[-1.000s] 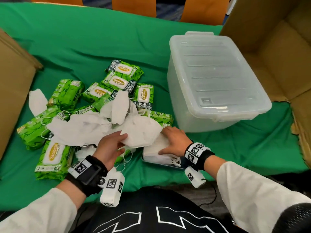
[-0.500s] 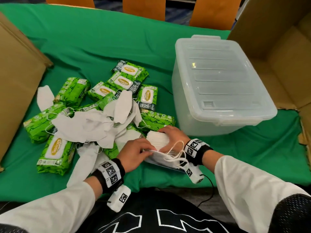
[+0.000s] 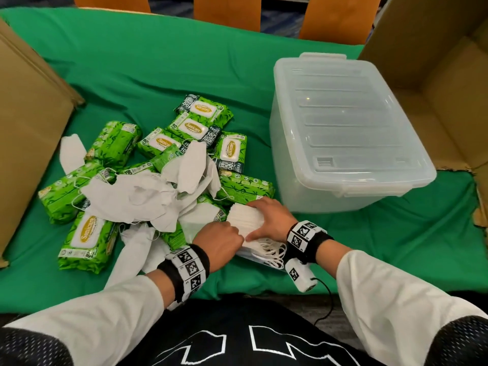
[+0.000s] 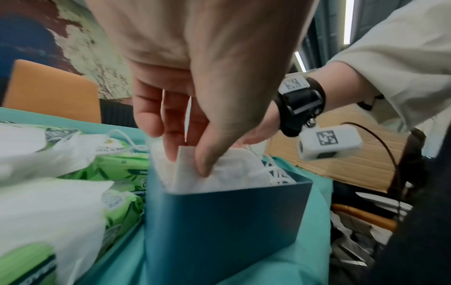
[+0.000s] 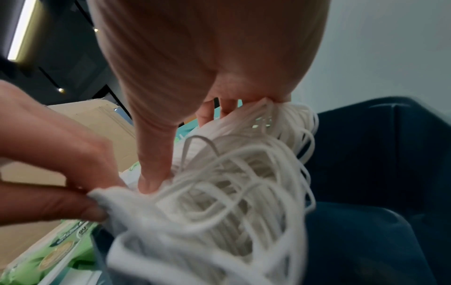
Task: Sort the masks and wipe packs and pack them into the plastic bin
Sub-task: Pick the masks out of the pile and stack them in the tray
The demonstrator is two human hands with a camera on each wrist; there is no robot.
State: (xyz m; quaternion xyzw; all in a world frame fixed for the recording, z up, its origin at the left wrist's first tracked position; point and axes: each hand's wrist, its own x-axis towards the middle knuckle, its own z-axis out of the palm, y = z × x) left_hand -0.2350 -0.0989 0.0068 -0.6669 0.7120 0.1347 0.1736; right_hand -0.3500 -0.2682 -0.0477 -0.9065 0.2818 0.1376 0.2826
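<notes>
Mask stack [image 3: 247,217] | right hand [image 3: 269,217] fingers curled over it; left hand [image 3: 219,239] pinching its 9 o'clock edge | left wrist view alone shows blue box [image 4: 219,221] beneath; plastic bin [image 3: 343,133] lidded at 1 o'clock

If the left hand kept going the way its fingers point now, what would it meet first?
Nothing new: the left hand already pinches the stack of masks that the right hand holds. Straight on, it likely pushes deeper into that stack, then against the right hand's fingers; depth is unclear.

It looks like a staged recording room: a green cloth [image 3: 158,62] covers the counter, cardboard boxes [image 3: 435,75] flank it, orange chairs [image 3: 227,11] behind.
</notes>
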